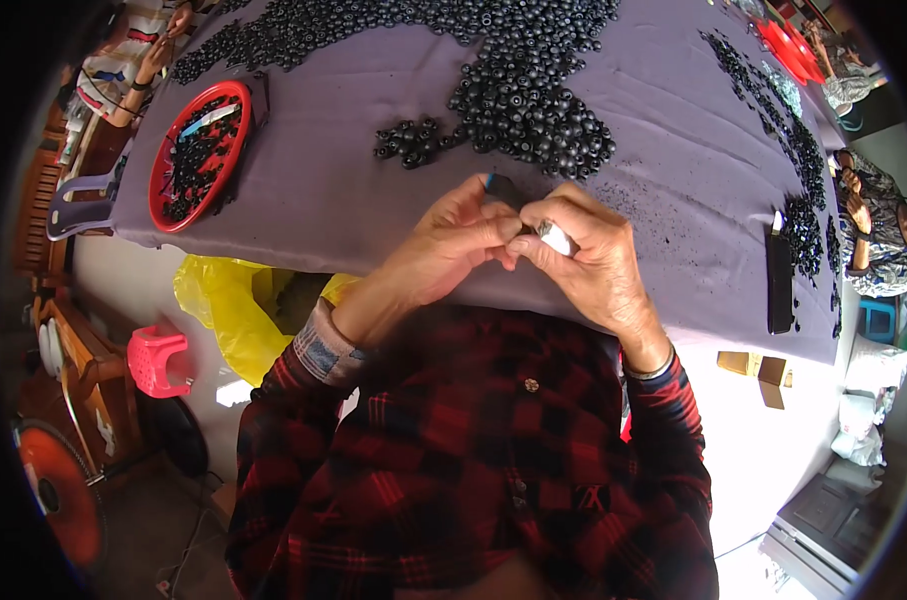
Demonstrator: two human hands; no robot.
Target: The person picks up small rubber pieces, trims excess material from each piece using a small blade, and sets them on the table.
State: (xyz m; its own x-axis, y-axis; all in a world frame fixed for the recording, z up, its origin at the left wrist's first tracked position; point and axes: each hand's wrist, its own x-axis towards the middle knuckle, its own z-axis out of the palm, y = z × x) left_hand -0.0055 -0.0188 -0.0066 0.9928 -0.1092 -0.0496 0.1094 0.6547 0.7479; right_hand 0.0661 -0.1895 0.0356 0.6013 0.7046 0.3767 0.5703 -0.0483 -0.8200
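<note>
My hands meet over the near edge of the cloth-covered table. My left hand (453,240) is closed in a pinch, on something too small and hidden to make out. A dark covering with a blue edge (503,188) shows at its fingers. My right hand (598,255) is closed around a slim tool with a white, shiny end (555,238); its working end is hidden between the fingers. The fingertips of both hands touch or nearly touch. Just beyond them lies a large heap of small, round black pieces (533,125), many with a hole, and a smaller cluster (411,142) beside it.
A red basin (241,105) with black bits stands at the left on the purple-grey cloth (343,130). At the right lie a black-handled cutter (778,285) and more black pieces (803,225). A yellow bag (223,310) hangs below the edge. Other people sit at both sides.
</note>
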